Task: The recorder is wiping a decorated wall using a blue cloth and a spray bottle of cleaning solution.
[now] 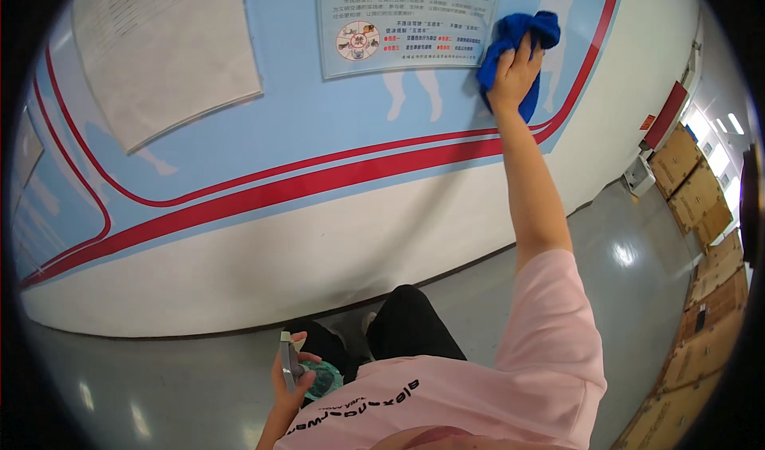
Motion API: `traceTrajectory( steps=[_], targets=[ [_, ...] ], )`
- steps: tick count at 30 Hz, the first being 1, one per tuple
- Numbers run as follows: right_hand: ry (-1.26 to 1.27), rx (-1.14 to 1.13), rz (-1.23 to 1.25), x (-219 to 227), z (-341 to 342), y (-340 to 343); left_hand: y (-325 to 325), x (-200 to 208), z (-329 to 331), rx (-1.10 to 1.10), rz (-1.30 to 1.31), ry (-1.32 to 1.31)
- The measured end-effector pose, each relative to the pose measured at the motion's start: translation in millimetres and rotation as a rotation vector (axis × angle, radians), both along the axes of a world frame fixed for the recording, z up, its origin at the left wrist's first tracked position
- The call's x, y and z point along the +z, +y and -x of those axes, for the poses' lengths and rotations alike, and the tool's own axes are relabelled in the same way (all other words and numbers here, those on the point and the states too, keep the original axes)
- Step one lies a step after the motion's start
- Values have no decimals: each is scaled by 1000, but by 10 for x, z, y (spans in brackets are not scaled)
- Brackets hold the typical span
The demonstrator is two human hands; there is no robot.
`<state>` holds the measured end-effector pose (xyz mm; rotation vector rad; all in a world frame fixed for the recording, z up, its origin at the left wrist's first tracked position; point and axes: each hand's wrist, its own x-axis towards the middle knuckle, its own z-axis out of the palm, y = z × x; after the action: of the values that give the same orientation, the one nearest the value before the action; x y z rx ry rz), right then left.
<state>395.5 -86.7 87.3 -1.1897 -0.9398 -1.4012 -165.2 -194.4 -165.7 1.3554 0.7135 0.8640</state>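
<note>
Likely light, soft and floppy, the blue cloth [510, 30] bunched in the right grip [518, 74] against the wall panel [303, 103], by the printed sheet's [430, 16] lower corner, seems best held by its gathered middle, while the left grip [288, 385] clasps a spray bottle [325, 380].

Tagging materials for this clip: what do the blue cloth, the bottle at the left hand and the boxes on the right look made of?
Blue cloth: soft fabric, possibly microfibre; matte, bunched in deep folds.
Bottle: probably plastic; see-through green body, opaque grey head.
Boxes: cardboard or thin wood, can't tell which; brown, mostly matte flat panels.
</note>
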Motion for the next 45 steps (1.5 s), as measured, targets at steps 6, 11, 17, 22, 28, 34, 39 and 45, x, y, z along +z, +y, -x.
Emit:
traceTrajectory(
  steps=[6, 11, 17, 22, 28, 34, 39, 45],
  targets=[
    [89, -6, 66, -671, 314, 38, 7, -9, -5, -12, -21, -6],
    [219, 29, 112, -1015, 857, 151, 32, 16, -17, -27, -7, -19],
    [74, 77, 359, -1172, 1508, 254, 43, 39, -1, -52, -5, -51],
    [-172, 131, 427, -980, 1833, 365, 14, 65, -14, -18, 2, -28],
    [-562, 358, 590, -562, 2528, 621, -9, 29, 24, -1, 46, -21],
    [-823, 664, 644, -341, 3195, 1133, -64, -16, 35, 60, 103, 10],
    [-938, 769, 674, -324, 3677, 1544, -88, -100, -59, 119, 14, -58],
    [-1015, 932, 683, -343, 3957, 1945, -113, -128, -106, 170, 17, -76]
  ],
)
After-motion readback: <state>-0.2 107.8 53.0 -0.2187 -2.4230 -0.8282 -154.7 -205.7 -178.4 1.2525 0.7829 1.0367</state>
